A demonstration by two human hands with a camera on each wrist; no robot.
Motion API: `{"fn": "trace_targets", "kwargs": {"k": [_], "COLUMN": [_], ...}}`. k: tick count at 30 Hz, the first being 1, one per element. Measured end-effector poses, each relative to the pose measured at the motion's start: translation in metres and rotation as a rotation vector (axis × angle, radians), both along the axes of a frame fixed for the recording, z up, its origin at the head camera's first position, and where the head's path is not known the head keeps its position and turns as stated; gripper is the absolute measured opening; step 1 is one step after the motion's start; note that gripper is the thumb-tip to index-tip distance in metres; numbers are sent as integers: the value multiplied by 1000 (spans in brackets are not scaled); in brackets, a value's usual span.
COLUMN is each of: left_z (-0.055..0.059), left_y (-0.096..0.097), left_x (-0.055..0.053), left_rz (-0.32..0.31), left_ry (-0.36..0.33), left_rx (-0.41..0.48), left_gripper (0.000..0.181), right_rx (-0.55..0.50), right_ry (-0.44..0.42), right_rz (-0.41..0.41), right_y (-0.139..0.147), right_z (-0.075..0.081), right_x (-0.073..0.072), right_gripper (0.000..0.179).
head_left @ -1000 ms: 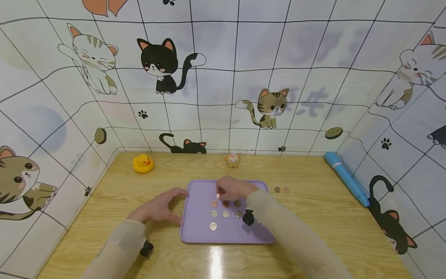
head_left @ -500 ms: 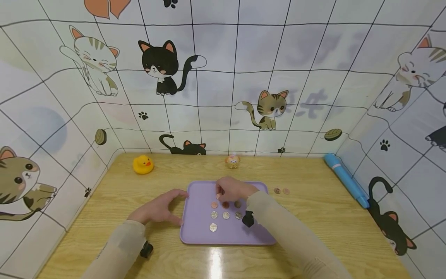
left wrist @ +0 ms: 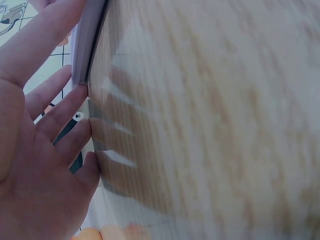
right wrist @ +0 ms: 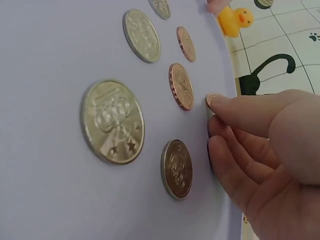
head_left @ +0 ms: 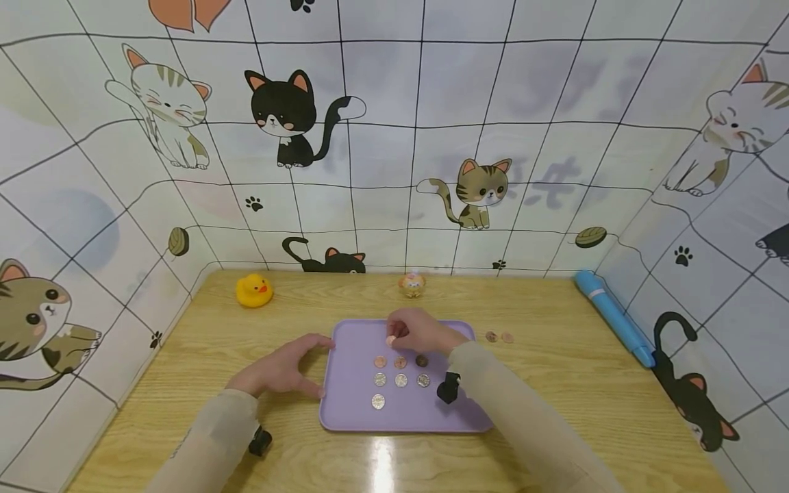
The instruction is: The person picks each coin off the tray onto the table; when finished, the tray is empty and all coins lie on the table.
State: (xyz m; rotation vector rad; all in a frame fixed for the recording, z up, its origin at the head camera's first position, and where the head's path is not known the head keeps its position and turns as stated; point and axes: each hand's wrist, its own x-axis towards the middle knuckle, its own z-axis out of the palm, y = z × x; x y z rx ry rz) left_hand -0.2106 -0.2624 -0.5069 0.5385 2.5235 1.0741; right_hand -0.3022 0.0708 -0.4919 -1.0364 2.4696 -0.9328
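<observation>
A purple tray [head_left: 345, 418] lies on the wooden table with rows of coins on it. My right hand [head_left: 422, 331] is over its far part, pinching a copper coin [right wrist: 213, 97] between thumb and fingers. Nearest to that hand is a row with a copper coin [head_left: 380, 361], another copper coin [head_left: 401, 362] and a darker brown coin [head_left: 422, 360]. Closer to me are silver coins [head_left: 401, 381] in a row, and a single silver coin [head_left: 378, 402] below. My left hand [head_left: 280, 368], thumb and fingers spread, touches the tray's left edge.
Right of the tray, a dark copper coin [head_left: 491, 337] and a lighter copper coin [head_left: 507, 337] lie on the table [head_left: 555, 390]. A yellow rubber duck [head_left: 254, 291] and a small figurine [head_left: 411, 284] stand at the back. A blue tube [head_left: 613, 318] lies along the right wall.
My right hand has shifted slightly right with the coin it pinches, and more of the middle copper coin shows. My left hand stays at the tray's edge.
</observation>
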Motion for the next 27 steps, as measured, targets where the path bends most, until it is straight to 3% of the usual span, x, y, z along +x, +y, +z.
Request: {"fn": "trace_targets", "kwargs": {"k": [11, 27], "left_z": [-2, -1], "left_y": [0, 1], "left_x": [-2, -1], "left_rz": [11, 8], "left_ry": [-8, -13], "left_rx": [-1, -8], "left_gripper": [92, 92], "right_rx": [-54, -115], "right_ry": [-62, -118], "right_rz": [-19, -141], "right_y": [28, 95], "right_z": [-7, 8], "right_x": [-3, 8], "right_gripper": [15, 27]}}
